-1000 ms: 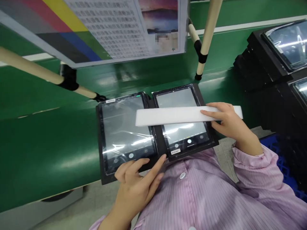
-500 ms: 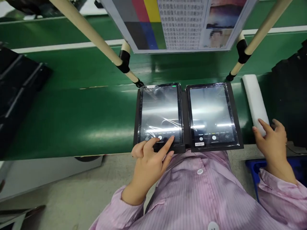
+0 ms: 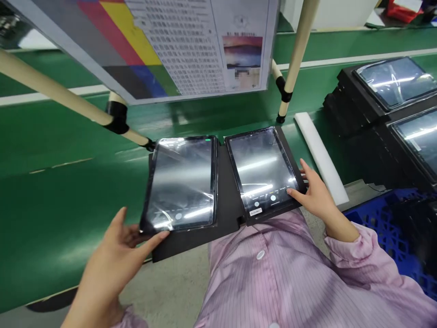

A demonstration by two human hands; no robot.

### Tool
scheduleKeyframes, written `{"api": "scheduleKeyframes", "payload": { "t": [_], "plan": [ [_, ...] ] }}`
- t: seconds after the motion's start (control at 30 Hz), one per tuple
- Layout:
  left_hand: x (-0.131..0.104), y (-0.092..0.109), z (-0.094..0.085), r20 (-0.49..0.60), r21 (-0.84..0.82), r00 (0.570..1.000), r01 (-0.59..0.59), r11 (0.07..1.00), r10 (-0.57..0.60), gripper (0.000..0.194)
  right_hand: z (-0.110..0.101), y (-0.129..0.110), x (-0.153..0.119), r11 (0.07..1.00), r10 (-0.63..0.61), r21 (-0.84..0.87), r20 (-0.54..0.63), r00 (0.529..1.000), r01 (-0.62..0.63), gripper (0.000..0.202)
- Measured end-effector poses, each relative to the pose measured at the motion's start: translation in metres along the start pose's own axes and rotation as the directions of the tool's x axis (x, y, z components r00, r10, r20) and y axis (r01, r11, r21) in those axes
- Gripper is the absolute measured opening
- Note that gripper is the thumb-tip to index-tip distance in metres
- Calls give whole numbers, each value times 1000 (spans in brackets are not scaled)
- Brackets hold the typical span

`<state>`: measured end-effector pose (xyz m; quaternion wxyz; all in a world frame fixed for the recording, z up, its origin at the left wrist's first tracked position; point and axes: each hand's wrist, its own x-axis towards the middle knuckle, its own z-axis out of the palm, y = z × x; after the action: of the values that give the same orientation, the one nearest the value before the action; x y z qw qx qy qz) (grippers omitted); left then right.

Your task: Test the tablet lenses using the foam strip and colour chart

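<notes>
Left hand (image 3: 114,255): grip closed on the lower left corner of the left tablet (image 3: 184,182), thumb on the front edge, fingers at the side and partly hidden. This tablet lay askew over its black tray (image 3: 227,200), that corner reaching past the tray's left edge. Screen lit, with a round button faintly visible near the bottom.

Right hand (image 3: 316,193): thumb on the lower right corner of the right tablet (image 3: 262,164), other fingers at the outer edge of the black holder (image 3: 290,150) beneath it; grip narrow, firmness could not be told. Screen showed camera-type controls; white label at lower left.

Both units sat side by side on the green surface (image 3: 78,200). White foam strip (image 3: 321,157) lay right of them, near the right hand. Further right: stacked black trays (image 3: 362,132) bearing two more tablets (image 3: 396,82). Blue crate (image 3: 385,228) at lower right. Test chart (image 3: 191,50) stood beyond, between beige poles (image 3: 298,50).
</notes>
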<state>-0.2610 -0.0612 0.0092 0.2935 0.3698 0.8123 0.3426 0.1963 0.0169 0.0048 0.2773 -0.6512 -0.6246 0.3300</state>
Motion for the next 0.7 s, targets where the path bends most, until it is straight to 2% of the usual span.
{"api": "scheduleKeyframes", "payload": {
  "t": [0.07,0.13,0.23,0.3,0.37,0.43,0.53,0.63,0.7],
  "plan": [
    [4,7,-2,-1,-112,997,74,991,-75,97,-4,-1,3,999,-41,21,-38,998,42,104],
    [8,16,1,11,-334,994,106,937,-109,69,-7,-5,6,994,-101,35,-108,989,106,100],
    [13,34,12,58,-540,990,138,831,-126,53,-6,-21,8,974,-222,-5,-208,953,226,83],
    [12,45,20,96,-578,988,152,801,-118,43,2,-40,8,955,-295,-28,-196,935,295,70],
    [7,54,25,136,-633,984,177,754,-116,48,14,-65,8,938,-346,-21,-82,935,345,58],
    [-2,58,26,173,-708,980,195,679,-101,63,28,-90,8,927,-373,5,91,924,374,51],
    [-21,59,22,162,-787,986,158,596,-47,74,47,-120,10,910,-408,34,243,880,413,57],
    [-40,59,18,128,-829,992,106,550,1,66,63,-137,13,877,-481,142,237,844,460,76],
    [-50,61,17,131,-839,990,87,536,45,60,73,-142,14,821,-540,308,148,828,481,83]
  ]
}}
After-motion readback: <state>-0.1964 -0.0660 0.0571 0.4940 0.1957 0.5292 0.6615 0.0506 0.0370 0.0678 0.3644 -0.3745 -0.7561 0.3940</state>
